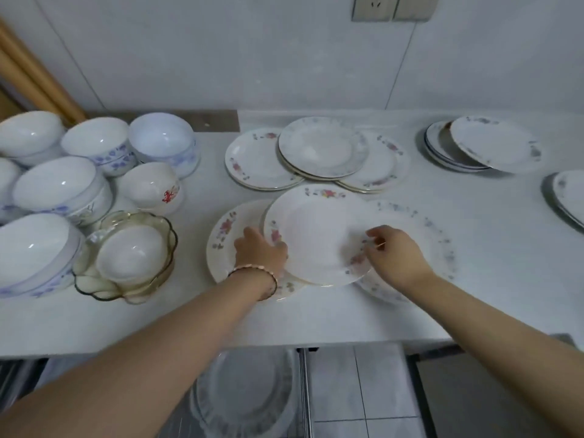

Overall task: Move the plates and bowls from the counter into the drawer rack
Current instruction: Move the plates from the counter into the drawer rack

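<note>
A white floral plate (316, 229) lies on top of two overlapping plates, one to the left (227, 229) and one to the right (423, 235), near the counter's front edge. My left hand (260, 251) grips its left rim, fingers curled under the edge. My right hand (393, 251) pinches its right rim. Several more plates (319, 153) are stacked behind. Bowls (60, 188) crowd the counter's left side. Below the counter edge, the drawer rack (303, 390) holds a pale scalloped plate (246, 393).
A glass scalloped dish (158, 270) holding a small white bowl (132, 251) sits left of my left hand. More plates lie at the far right (493, 147) and at the right edge (568, 197). The wall and a socket (373, 7) stand behind.
</note>
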Motion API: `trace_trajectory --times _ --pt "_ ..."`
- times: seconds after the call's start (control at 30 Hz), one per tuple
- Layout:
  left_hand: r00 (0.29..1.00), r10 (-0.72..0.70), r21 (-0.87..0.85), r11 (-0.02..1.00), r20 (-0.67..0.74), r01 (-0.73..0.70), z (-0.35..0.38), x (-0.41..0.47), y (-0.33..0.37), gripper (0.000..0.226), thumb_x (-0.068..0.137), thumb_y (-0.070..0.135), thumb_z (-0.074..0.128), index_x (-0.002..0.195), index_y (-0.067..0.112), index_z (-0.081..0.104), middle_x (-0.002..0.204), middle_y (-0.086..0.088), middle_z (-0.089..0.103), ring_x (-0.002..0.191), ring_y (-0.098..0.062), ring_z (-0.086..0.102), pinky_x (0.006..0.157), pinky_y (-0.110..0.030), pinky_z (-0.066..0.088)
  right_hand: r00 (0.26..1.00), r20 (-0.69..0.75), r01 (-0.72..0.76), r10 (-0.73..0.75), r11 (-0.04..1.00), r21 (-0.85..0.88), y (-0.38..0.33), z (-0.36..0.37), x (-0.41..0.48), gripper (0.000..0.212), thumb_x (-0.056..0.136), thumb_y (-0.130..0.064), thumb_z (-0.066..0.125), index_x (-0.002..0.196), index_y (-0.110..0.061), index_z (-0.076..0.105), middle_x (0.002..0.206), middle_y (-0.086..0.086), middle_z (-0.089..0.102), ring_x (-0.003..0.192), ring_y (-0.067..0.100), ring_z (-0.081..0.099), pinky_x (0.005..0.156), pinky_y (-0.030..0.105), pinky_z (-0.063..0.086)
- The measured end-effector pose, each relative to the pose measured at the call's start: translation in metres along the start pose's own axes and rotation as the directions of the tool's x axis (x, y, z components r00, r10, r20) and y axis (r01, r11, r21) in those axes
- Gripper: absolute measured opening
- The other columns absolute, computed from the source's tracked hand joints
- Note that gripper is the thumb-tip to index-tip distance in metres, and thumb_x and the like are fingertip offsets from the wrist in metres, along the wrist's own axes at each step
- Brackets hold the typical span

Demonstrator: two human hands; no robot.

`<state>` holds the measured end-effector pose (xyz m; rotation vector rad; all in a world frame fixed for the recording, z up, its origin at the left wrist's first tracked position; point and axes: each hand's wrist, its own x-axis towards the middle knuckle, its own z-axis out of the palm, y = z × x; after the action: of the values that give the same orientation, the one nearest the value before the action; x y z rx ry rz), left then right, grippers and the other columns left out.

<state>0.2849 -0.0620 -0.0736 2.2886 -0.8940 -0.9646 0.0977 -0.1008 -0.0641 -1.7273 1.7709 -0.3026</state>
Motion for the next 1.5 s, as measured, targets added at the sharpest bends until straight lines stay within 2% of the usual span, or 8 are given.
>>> trace_trajectory --times 0.1,0.23,0.43,0.57,0.7,1.17,1.33,1.5 --pt "0.988 -0.154 -0.074 0.985 0.019 0.155 0.015 0.034 0.013 0.053 0.088 0.024 0.056 0.133 -0.002 0.043 0.135 -0.02 0.052 0.121 -0.035 0.053 0.099 -0.038 0.043 0.978 0.024 -0.209 0.209 0.978 0.0 0.011 -0.001 0.045 0.047 0.093 -0.023 0.049 0.134 -0.002 0.04 0.134 0.022 0.044 0.121 0.037 0.049 0.099 0.038 0.04" --pt "0.977 -0.196 -0.215 0.954 0.089 0.211 0.028 0.057 0.0 0.037 0.087 0.016 0.057 0.12 -0.001 0.06 0.115 -0.018 0.066 0.105 -0.034 0.063 0.091 -0.039 0.05 0.936 0.158 -0.348 0.313 0.883 0.316 0.026 0.017 0.073 0.029 0.089 -0.011 0.053 0.108 0.01 0.06 0.096 0.023 0.059 0.087 0.031 0.057 0.087 0.043 0.05" --pt "0.983 -0.165 -0.372 0.91 0.083 0.184 0.029 0.053 -0.02 0.031 0.085 0.008 0.063 0.116 0.002 0.062 0.116 -0.017 0.067 0.105 -0.033 0.064 0.097 -0.043 0.05 0.955 0.105 -0.292 0.276 0.833 0.47 0.041 0.028 0.063 0.021 0.091 -0.009 0.053 0.104 0.006 0.06 0.092 0.015 0.06 0.084 0.026 0.055 0.091 0.045 0.05" --pt "0.973 -0.159 -0.468 0.856 0.165 0.219 0.003 0.019 -0.043 0.028 0.079 -0.011 0.06 0.104 0.002 0.057 0.108 -0.023 0.064 0.097 -0.036 0.064 0.085 -0.051 0.055 0.975 0.076 -0.218 0.209 0.842 0.493 0.036 0.027 0.028 0.019 0.092 -0.008 0.05 0.105 0.001 0.061 0.084 0.012 0.06 0.079 0.025 0.055 0.072 0.035 0.048" --pt "0.939 -0.069 -0.392 0.897 0.336 0.206 -0.038 -0.018 -0.085 0.039 0.076 -0.014 0.063 0.107 0.006 0.051 0.102 -0.012 0.064 0.086 -0.026 0.065 0.058 -0.032 0.061 0.991 0.086 -0.136 0.106 0.83 0.541 0.021 0.03 -0.022 0.016 0.091 -0.004 0.049 0.101 -0.012 0.059 0.082 0.003 0.062 0.075 0.019 0.058 0.068 0.028 0.047" --pt "0.788 -0.172 -0.022 0.973 0.591 0.229 -0.13 -0.062 -0.295 0.032 0.078 0.0 0.069 0.097 0.019 0.053 0.102 -0.005 0.069 0.098 -0.024 0.067 0.082 -0.043 0.059 0.93 0.172 -0.366 0.324 0.794 0.485 -0.008 0.196 -0.227 0.016 0.088 -0.001 0.056 0.102 -0.008 0.059 0.081 0.007 0.066 0.074 0.025 0.062 0.065 0.036 0.052" --pt "0.779 -0.255 0.139 0.967 0.573 0.214 -0.113 -0.046 -0.335 0.03 0.078 0.005 0.07 0.095 0.022 0.051 0.095 0.001 0.066 0.098 -0.022 0.065 0.079 -0.032 0.058 0.877 0.255 -0.481 0.408 0.751 0.452 0.01 0.248 -0.239 0.021 0.079 -0.018 0.062 0.098 -0.011 0.057 0.076 0.004 0.062 0.069 0.022 0.06 0.058 0.034 0.052" --pt "0.758 -0.366 0.216 0.931 0.539 0.295 -0.073 -0.02 -0.363 0.037 0.077 0.002 0.067 0.11 0.012 0.054 0.104 -0.003 0.064 0.104 -0.023 0.061 0.087 -0.035 0.054 0.81 0.28 -0.586 0.516 0.737 0.337 0.041 0.293 -0.217 0.01 0.087 -0.006 0.052 0.094 -0.013 0.055 0.082 0.01 0.062 0.071 0.024 0.059 0.064 0.038 0.053"
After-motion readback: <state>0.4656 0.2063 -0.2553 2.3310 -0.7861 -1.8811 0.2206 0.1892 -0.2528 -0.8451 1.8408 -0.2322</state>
